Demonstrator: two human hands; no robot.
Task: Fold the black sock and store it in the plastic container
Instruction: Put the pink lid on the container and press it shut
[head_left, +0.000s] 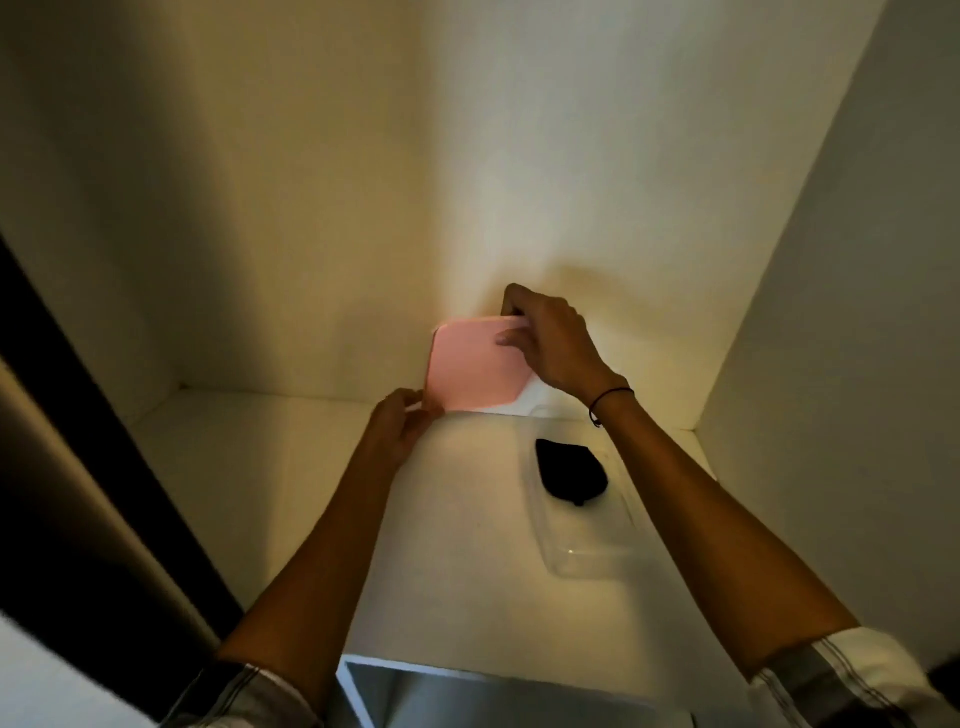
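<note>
Holding the pink lid (475, 366) up against the back wall (363, 208), both hands are working at its edges. The right hand (550, 343) is pinching the lid's top right corner, thumb on the pink face and fingers curled behind. The left hand (397, 423) is pinching the lower left corner between thumb and fingertips.

The sock (570, 472) is lying folded into a compact dark bundle inside the clear container (587, 558), toward its far end. The container is sitting open on the white shelf (291, 467), its long axis running from near the person away toward the wall.

The container is lying below and to the right of the lid, almost directly under the right forearm, so the right hand is the nearer 1. Judging by this, folding and storing look done, and closing is what is left: the lid would need to tip flat and come down and rightward, with its length turned to match the container's.
</note>
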